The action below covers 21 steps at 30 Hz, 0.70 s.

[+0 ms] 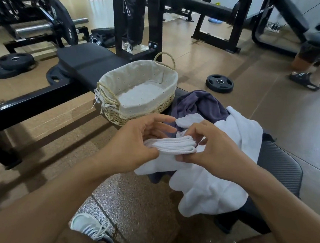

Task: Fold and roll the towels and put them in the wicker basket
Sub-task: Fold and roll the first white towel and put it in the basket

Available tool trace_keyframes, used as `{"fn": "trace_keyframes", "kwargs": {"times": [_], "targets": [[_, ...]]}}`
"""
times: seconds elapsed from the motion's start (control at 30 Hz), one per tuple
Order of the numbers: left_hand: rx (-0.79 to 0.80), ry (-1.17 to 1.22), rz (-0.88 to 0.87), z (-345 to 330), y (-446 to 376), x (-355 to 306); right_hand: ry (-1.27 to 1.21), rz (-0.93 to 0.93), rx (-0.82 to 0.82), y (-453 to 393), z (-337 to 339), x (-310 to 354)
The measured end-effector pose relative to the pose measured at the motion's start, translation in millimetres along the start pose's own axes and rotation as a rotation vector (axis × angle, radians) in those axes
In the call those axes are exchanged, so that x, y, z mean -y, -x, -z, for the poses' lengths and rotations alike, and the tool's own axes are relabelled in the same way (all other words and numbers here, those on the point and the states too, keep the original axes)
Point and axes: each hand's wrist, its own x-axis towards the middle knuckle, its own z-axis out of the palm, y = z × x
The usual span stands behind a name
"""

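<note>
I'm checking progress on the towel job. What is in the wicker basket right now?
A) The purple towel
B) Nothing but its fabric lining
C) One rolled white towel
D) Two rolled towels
B: the wicker basket shows only its bare dotted lining; the white towel is held in both hands.

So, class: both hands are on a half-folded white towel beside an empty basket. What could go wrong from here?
1. The folded white towel is held in the air only by the left hand and right hand, so its layers may slip apart.
2. The loose white towel overhangs the bench and may slide to the floor.
3. The wicker basket overhangs its bench edge and could tip.
</note>
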Motion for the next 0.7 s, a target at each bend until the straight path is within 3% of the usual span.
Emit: {"fn": "trace_keyframes", "kwargs": {"times": [0.2, 0.33, 0.5, 0.7], "targets": [[0.089, -0.198, 0.12, 14.5, -2.6, 10.8, -0.152, 0.004, 0.007, 1.5, 5.4, -2.6], [0.01, -0.233, 0.113, 17.6, -3.7, 12.0, -0.158, -0.005, -0.023, 0.1, 8.1, -5.2], [-0.019, -0.114, 0.092, 14.0, -3.3, 6.1, -0.168, 0.024, -0.073, 0.6, 11.9, -3.9], [0.017, 0.08, 0.028, 9.2, -2.9, -2.0, -0.095, 0.058, 0.027, 3.6, 9.2, 1.1]]}}
